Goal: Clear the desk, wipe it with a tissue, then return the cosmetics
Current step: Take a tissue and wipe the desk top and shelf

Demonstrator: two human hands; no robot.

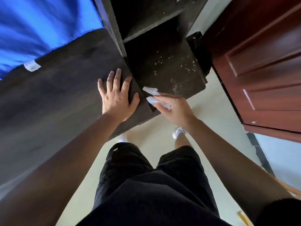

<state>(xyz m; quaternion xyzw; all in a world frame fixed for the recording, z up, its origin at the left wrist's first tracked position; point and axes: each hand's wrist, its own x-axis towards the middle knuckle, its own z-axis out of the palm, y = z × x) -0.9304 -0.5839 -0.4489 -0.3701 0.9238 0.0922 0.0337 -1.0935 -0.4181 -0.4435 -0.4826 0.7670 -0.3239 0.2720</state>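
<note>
A dark wooden desk (57,95) fills the left of the head view. My left hand (116,97) lies flat on its right corner, fingers spread, holding nothing. Right of the desk sits a lower dark shelf (172,69), dusty with pale specks. My right hand (172,110) is at the shelf's front left edge, closed around a crumpled white tissue (152,95) that presses against the shelf. No cosmetics are in sight.
A blue cloth (35,25) with a white label covers the desk's far left. A red-brown door (260,66) stands at the right. An upper shelf compartment (146,17) sits behind. Pale floor (211,115) lies below, with my legs and white shoes.
</note>
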